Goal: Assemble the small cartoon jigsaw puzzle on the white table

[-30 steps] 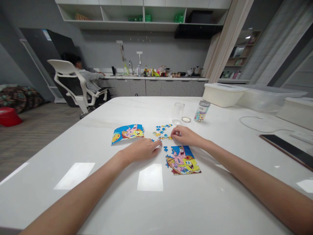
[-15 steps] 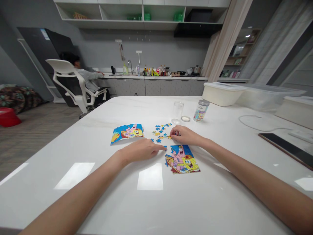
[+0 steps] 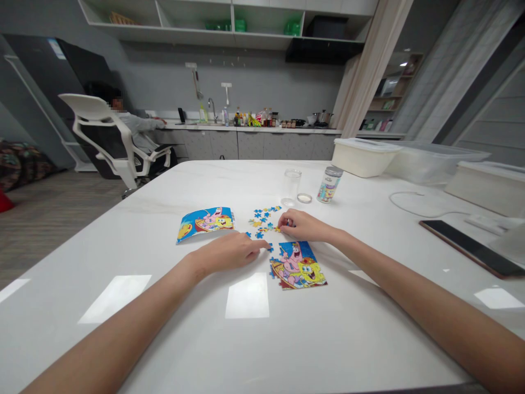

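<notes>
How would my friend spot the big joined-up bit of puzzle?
On the big white table, find the person's right hand. Just below it in the picture lies the joined puzzle, with a pink and a yellow cartoon character. The picture sheet beyond the left hand shows them too, but it curves, while the joined puzzle lies flat with a knobbly left edge.

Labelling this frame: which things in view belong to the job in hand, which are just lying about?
Job: part-built puzzle; loose pieces, at the left hand and right hand; picture sheet (same characters, likely reference).

Lying about, seemingly: clear jar; lid; printed jar (maybe packaging); phone; tubs.
</notes>
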Available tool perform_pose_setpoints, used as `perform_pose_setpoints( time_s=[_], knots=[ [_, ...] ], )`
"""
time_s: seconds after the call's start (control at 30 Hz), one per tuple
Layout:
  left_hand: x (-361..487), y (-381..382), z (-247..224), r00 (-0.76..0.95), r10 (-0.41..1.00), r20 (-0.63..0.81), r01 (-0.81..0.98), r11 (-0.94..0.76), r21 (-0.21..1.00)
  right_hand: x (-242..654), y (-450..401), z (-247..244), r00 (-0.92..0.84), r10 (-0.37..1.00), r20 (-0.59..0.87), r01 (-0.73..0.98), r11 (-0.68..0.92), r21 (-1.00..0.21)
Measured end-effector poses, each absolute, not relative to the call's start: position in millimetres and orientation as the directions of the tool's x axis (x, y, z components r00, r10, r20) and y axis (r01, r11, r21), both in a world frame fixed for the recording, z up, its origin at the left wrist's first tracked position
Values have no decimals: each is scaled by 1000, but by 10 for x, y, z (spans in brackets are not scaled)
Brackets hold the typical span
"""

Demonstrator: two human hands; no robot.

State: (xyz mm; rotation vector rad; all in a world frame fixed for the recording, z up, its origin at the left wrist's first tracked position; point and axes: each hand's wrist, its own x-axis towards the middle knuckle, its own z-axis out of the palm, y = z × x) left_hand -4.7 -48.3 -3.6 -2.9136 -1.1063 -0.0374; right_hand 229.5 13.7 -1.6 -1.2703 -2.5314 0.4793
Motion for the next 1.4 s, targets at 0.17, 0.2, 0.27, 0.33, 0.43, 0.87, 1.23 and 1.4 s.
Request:
perform_pose_setpoints(
  time_s=[0.17,0.2,0.27,0.33,0.43,0.87,1.23,1.4],
  knots=[
    [-46,-486,-23,758,651,41,652,-759,4,2389,167,142,-594,798,104,711,581,-397],
    [-45,-488,-21,761,648,41,648,-762,10,2417,180,174,-567,815,116,731,563,-386],
    [-46,-488,-23,764,643,45,643,-766,14,2473,213,215,-498,859,123,783,506,-362],
    [-49,-483,-31,761,647,51,647,-762,9,2531,254,222,-432,897,95,831,437,-344],
    [-58,-471,-44,763,644,57,645,-764,12,2630,332,180,-374,928,13,876,358,-323],
    [-78,-453,-55,676,737,-10,736,-675,-50,2867,507,-65,-393,919,24,886,385,-257],
    [-81,-461,52,644,762,-74,746,-646,-162,2980,514,-34,-556,829,-56,760,480,-438],
    [-123,-434,48,620,780,-78,767,-624,-149,2935,488,-50,-550,833,-60,758,469,-453]
  ],
)
